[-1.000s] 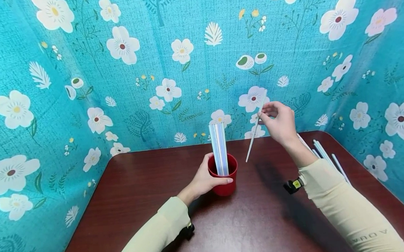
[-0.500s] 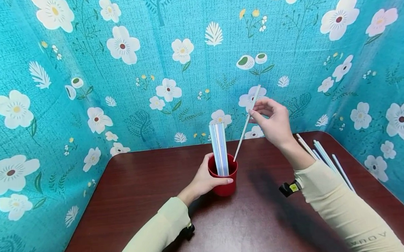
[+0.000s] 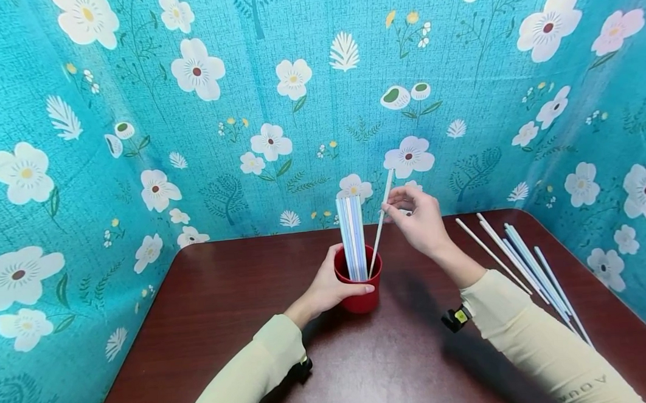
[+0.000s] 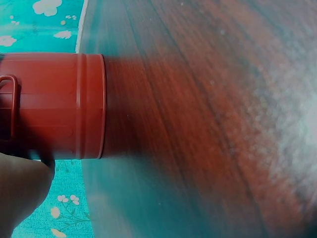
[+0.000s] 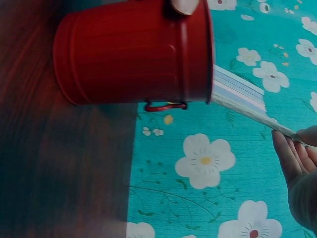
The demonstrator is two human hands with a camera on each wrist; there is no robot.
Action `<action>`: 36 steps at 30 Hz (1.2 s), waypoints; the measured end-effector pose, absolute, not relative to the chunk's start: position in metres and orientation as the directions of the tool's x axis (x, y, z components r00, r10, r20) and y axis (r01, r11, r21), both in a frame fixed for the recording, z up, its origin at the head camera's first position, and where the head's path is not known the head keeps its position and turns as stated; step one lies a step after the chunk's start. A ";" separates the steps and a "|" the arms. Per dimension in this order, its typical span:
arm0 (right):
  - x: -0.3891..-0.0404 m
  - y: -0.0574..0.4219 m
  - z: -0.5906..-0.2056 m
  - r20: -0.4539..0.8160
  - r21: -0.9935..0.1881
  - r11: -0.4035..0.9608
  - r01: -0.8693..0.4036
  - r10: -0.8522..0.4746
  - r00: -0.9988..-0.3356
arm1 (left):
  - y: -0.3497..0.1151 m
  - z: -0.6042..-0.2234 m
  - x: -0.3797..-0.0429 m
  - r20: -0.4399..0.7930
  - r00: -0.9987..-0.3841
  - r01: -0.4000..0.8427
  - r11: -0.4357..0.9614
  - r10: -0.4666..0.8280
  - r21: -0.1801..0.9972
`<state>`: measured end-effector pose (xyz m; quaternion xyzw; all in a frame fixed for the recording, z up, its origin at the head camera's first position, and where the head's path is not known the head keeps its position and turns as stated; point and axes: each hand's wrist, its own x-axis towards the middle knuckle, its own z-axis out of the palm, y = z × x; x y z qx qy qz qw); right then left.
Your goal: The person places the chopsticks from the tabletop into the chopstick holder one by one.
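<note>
A small red bucket (image 3: 361, 303) stands upright near the middle of the table, and my left hand (image 3: 324, 286) grips its rim, thumb across the near side. Several pale blue, white and lavender straws (image 3: 351, 236) lean together inside it. Between thumb and fingers, my right hand (image 3: 419, 221) pinches one pale straw (image 3: 380, 232) tilted over the bucket's right side, its lower end inside the rim. In the right wrist view, this straw (image 5: 257, 118) lies alongside the others at the mouth. The left wrist view shows the bucket's side wall (image 4: 54, 104) and a side handle.
Several loose straws (image 3: 493, 256) lie spread on the right part of the dark red-brown table (image 3: 239, 273), partly behind the right forearm. A turquoise floral curtain (image 3: 297, 136) hangs behind the table and along both sides.
My right hand has moved left and down, bringing the straw from beside the bucket to inside its rim. The left hand stays on the bucket. More loose straws show past the right arm.
</note>
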<state>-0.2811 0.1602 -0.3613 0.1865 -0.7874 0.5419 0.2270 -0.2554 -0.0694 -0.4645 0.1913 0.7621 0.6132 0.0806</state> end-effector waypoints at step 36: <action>-0.278 0.144 -0.392 0.435 -0.809 0.368 -0.459 -0.152 -0.888 | -0.068 -0.464 -0.256 0.107 -0.916 0.185 0.170 0.387 0.968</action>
